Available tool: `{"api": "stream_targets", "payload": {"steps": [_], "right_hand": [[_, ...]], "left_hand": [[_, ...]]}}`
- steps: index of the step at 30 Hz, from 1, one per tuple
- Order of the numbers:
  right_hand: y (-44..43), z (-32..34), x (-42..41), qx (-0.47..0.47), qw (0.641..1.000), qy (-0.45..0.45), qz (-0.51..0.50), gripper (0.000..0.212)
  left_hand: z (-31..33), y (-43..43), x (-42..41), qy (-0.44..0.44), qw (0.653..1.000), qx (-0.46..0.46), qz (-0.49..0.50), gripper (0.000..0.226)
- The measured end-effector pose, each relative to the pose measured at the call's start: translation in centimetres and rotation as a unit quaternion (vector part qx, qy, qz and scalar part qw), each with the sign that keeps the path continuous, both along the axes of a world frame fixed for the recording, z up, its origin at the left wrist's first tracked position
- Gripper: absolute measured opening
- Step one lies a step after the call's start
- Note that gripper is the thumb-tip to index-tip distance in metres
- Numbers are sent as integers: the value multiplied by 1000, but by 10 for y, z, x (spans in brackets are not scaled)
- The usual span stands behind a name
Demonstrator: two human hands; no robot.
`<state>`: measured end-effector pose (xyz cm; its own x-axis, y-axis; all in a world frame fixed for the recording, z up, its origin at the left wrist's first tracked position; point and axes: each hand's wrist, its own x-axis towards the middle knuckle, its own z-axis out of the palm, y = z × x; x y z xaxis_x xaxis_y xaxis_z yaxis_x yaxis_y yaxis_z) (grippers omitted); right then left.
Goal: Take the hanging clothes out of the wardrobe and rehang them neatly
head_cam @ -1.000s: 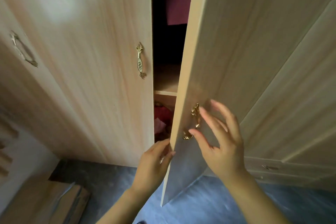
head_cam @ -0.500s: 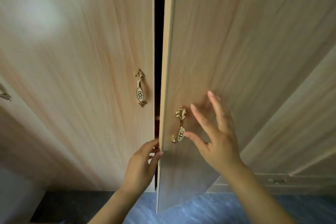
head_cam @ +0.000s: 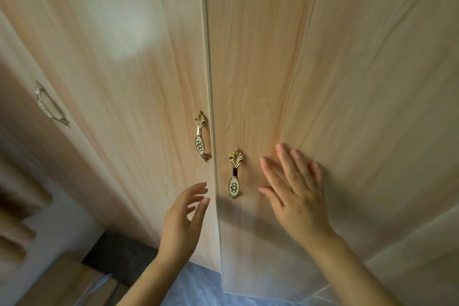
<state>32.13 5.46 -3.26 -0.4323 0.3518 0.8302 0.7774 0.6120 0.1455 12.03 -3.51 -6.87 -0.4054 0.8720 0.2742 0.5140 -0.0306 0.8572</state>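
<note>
Pale wood-grain wardrobe (head_cam: 285, 62) doors shut. Right hand (head_cam: 295, 191) flat, released, right of gold oval-inlaid handle (head_cam: 234, 174); left hand (head_cam: 182, 218) loose, empty, lower-left of it; brown cardboard (head_cam: 62, 283) farther lower-left.

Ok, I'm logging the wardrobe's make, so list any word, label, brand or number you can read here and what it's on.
None: no readable text anywhere. The oval insets on the left door handle and right door handle carry an ornamental pattern, not letters.

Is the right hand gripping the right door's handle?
No, the right hand lies flat on the right door with straight fingers, beside the handle and apart from it.
</note>
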Motion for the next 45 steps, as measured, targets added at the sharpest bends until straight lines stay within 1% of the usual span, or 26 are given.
{"api": "stream_targets", "payload": {"steps": [2, 6, 9, 11, 13, 17, 22, 27, 32, 37, 39, 41, 44, 45], "right_hand": [[8, 0, 0, 2, 1000, -2, 7, 63], [21, 2, -1, 2, 1000, -4, 11, 60], [27, 3, 0, -4, 1000, -8, 21, 63], [31, 3, 0, 0, 1000, -16, 14, 69], [36, 3, -1, 7, 1000, -14, 11, 67], [40, 3, -2, 13, 1000, 2, 22, 56], [44, 2, -3, 29, 999, 4, 39, 45], [47, 0, -5, 31, 998, 14, 53, 44], [49, 0, -7, 33, 999, 18, 39, 44], [46, 2, -7, 31, 999, 10, 31, 43], [43, 5, -4, 13, 998, 10, 54, 43], [39, 7, 0, -18, 995, 18, 101, 46], [22, 9, -2, -75, 980, 50, 178, 48], [14, 12, -5, -102, 970, 58, 213, 49]], "left_hand": [[12, 1, 7, 24, 999, 26, 12, 31], [33, 14, 27, 70, 995, 63, 37, 50], [35, 26, 44, 83, 993, 58, 61, 64], [29, 33, 53, 118, 988, 54, 79, 71], [21, 39, 60, 156, 982, 47, 90, 77], [13, 46, 73, 202, 973, 31, 108, 76], [6, 55, 82, 204, 972, 27, 116, 77], [1, 61, 84, 225, 967, 12, 121, 83], [-5, 65, 79, 263, 957, 6, 125, 80], [-5, 59, 69, 271, 957, 9, 107, 80], [-2, 49, 63, 287, 954, -13, 85, 80], [3, 36, 58, 299, 951, -46, 70, 80], [6, 0, 47, 289, 946, -112, 99, 82], [9, -14, 46, 284, 942, -136, 114, 83]]}}
